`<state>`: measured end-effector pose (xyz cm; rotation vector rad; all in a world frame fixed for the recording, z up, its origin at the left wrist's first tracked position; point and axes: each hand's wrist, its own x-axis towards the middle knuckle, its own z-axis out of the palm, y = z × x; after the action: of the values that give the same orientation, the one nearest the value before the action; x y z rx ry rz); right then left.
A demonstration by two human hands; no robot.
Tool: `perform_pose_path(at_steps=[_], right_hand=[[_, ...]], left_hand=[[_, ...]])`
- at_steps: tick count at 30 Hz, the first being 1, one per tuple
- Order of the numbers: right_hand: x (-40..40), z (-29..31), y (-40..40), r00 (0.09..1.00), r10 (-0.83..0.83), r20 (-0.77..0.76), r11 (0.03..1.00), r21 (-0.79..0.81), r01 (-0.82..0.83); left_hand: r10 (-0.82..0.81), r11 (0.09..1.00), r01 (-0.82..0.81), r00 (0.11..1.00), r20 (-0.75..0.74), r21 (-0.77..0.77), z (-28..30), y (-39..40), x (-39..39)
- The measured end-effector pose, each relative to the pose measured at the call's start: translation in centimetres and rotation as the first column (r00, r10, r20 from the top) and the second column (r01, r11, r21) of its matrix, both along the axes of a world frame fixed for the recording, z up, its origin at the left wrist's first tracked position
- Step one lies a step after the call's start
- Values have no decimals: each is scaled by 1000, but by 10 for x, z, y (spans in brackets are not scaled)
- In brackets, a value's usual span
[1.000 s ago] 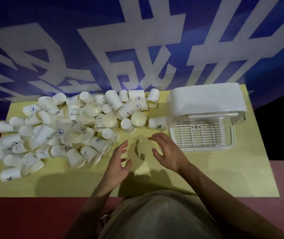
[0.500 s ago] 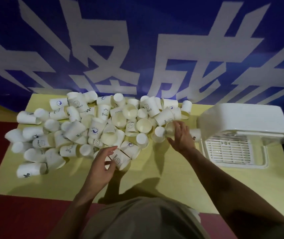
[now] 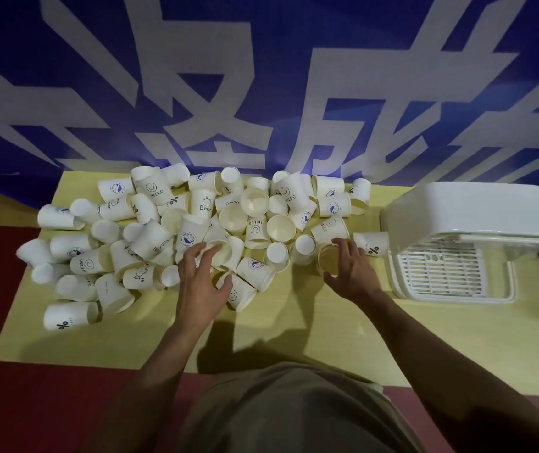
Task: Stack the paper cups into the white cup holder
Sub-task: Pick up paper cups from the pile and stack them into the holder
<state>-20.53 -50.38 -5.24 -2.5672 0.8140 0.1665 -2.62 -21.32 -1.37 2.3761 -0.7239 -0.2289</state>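
Several white paper cups (image 3: pixel 196 230) lie tumbled in a heap across the left and middle of the yellow table (image 3: pixel 294 328). At the heap's near edge my left hand (image 3: pixel 201 282) curls its fingers and thumb round a paper cup (image 3: pixel 224 256) lying with its mouth toward me. To the right my right hand (image 3: pixel 351 269) holds another paper cup (image 3: pixel 327 259) between fingers and thumb. The white cup holder (image 3: pixel 467 214) stands at the table's right end, with a slotted drip tray (image 3: pixel 438 273) at its front. Nothing shows inside the holder.
A blue banner (image 3: pixel 261 76) with big white characters hangs right behind the table. One cup with a percent sign (image 3: pixel 372 245) lies between my right hand and the holder. Red floor (image 3: pixel 16 403) surrounds the table. A bare strip of tabletop runs along the near edge.
My left hand has reached forward into the heap and closed on a cup. My right hand has drawn back toward me with a cup in its fingers. The view shifted slightly.
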Motion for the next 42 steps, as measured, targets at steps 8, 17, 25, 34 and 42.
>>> perform_pose_path(at_steps=[8, 17, 25, 34, 42], right_hand=[[-29, 21, 20, 981, 38, 192, 998, 35, -45], [-36, 29, 16, 968, 12, 250, 999, 35, -21], [-42, 38, 19, 940, -55, 337, 995, 99, 23], [-108, 62, -17, 882, -141, 449, 986, 144, 84], [-201, 59, -111, 882, -175, 437, 984, 67, 162]], left_hand=[[26, 981, -45, 994, 104, 188, -21, -30, 22], [56, 983, -64, 997, 54, 170, -29, -39, 25], [72, 997, -74, 996, 55, 26, -1, -35, 14], [-87, 979, 82, 996, -16, -188, 37, -82, -72], [-167, 965, 141, 981, -104, -220, 55, -158, -179]])
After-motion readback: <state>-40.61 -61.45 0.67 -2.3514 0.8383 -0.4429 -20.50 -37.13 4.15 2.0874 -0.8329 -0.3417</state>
